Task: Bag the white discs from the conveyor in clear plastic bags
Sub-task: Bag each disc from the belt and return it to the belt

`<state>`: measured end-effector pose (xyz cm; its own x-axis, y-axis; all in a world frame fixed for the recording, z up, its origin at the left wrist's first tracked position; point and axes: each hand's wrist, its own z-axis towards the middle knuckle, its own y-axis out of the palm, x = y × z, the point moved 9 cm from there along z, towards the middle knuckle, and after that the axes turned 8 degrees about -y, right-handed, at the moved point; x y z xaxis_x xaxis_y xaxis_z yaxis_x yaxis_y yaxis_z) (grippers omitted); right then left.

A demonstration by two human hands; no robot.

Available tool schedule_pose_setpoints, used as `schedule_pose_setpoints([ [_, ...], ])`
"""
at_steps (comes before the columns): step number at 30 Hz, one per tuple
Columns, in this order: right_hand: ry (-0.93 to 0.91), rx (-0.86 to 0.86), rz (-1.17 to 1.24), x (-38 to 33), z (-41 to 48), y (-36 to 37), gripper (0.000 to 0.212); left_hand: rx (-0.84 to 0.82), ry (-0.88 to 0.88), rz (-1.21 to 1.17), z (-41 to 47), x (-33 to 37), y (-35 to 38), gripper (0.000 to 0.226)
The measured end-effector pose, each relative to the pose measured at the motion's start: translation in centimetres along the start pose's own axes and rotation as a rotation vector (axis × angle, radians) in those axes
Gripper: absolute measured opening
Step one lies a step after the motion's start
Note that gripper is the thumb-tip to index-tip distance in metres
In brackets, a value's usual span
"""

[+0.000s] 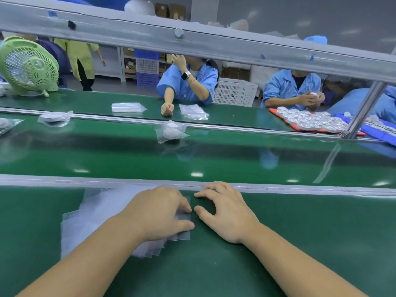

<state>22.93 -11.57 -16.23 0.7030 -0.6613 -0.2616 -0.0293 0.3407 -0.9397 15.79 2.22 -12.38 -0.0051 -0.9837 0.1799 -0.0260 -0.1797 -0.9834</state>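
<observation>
A fanned stack of clear plastic bags (92, 217) lies on the green near table. My left hand (160, 213) rests flat on the stack's right end, fingers spread over the top bag. My right hand (225, 211) lies on the table just right of the bags, fingers loosely bent, holding nothing. A bagged white disc (171, 131) sits on the moving conveyor belt (235, 155) beyond my hands. Another bagged disc (55, 118) lies farther left on the belt, and a third (5, 125) is at the left edge.
A metal rail (300, 188) separates my table from the belt. Across the belt, two people in blue coats sit at the far table. A red tray of white discs (310, 121), bag stacks (127, 107), a green fan (27, 65) and a slanted metal beam (192, 41) are there.
</observation>
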Motion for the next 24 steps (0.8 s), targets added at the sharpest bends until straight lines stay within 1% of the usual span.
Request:
schedule_pose_setpoints([
  [6, -0.002, 0.014, 0.013, 0.1, 0.0, 0.1, 0.059, -0.051, -0.003, 0.058, -0.1, -0.1, -0.1, 0.034],
  [9, 0.002, 0.017, 0.016, 0.3, 0.0, 0.1, 0.059, -0.081, -0.004, 0.042, 0.0, -0.1, 0.3, 0.031],
  [14, 0.001, 0.023, 0.017, 0.2, 0.0, 0.0, 0.058, -0.102, -0.005, 0.018, -0.1, 0.0, 0.7, 0.031],
  [24, 0.007, 0.033, 0.023, 0.3, 0.0, -0.1, 0.057, -0.09, -0.004, -0.012, 0.0, 0.1, 0.8, 0.033],
])
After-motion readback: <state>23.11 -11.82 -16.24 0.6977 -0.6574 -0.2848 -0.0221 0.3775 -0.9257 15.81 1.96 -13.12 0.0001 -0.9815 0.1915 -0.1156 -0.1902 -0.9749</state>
